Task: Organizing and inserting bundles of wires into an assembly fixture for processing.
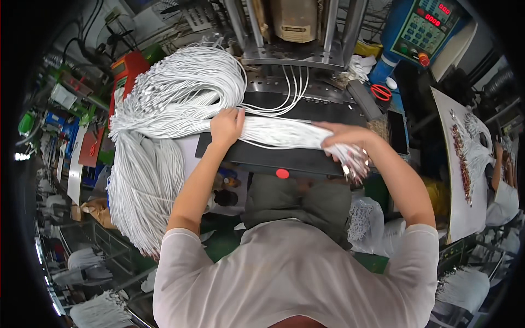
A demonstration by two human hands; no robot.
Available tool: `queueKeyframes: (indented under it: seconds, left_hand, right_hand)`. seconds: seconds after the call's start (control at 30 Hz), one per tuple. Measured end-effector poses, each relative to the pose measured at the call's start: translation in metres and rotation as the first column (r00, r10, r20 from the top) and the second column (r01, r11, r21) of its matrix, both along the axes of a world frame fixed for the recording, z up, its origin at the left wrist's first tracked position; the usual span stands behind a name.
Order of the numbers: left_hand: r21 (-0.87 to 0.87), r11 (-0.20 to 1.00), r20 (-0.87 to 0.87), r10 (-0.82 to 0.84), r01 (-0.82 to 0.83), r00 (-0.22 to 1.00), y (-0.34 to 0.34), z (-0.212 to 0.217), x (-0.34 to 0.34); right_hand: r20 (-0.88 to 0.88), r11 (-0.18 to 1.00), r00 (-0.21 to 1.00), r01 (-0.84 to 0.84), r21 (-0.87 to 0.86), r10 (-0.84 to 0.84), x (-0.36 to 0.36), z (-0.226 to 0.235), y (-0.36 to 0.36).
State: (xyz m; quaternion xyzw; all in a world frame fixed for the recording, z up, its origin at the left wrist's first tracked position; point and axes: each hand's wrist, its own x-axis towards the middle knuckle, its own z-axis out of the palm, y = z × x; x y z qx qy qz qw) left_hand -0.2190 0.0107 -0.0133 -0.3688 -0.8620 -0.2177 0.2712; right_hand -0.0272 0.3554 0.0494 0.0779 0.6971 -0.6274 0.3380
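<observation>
A thick bundle of white cables (281, 131) lies stretched across the black work plate (273, 158) in front of me. My left hand (226, 127) is closed round the bundle near its left part. Toward the other end, my right hand (350, 136) grips the same bundle, slightly blurred. Loose cable ends with shiny metal and reddish tips (355, 164) fan out below my right hand. To the left, the bundle meets a large coiled heap of white cables (186, 82), and more of them hang over the table's left edge.
A metal press (295, 54) stands behind the plate, with a few cables leading into it. At the right are red-handled scissors (381, 92), a dark phone-like slab (397, 132) and a blue control box (426, 27). A person (502, 202) works at a white table (454, 164) farther right.
</observation>
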Motion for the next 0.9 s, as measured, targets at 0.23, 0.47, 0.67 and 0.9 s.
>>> queueKeyframes:
  seconds: [0.23,0.47,0.67,0.9]
  left_hand:
    - [-0.085,0.977,0.061,0.202,-0.197,0.977,0.026,0.008,-0.038]
    - [-0.256,0.964,0.361,0.019,0.079,0.932,0.050,0.049,0.015]
    - [-0.025,0.959,0.161,-0.275,0.282,0.948,0.101,0.011,0.050]
    - [-0.016,0.893,0.373,-0.413,0.451,0.831,0.110,0.023,0.017]
  right_hand:
    - [0.171,0.985,0.982,-0.102,0.141,0.077,-0.077,0.047,0.047]
    - [0.027,0.852,0.979,-0.187,0.490,0.200,-0.058,0.056,0.057]
    - [-0.706,0.708,0.664,0.374,0.599,0.247,-0.017,-0.024,0.029]
    - [-0.599,0.624,0.798,0.439,0.646,0.059,-0.015,-0.020,0.034]
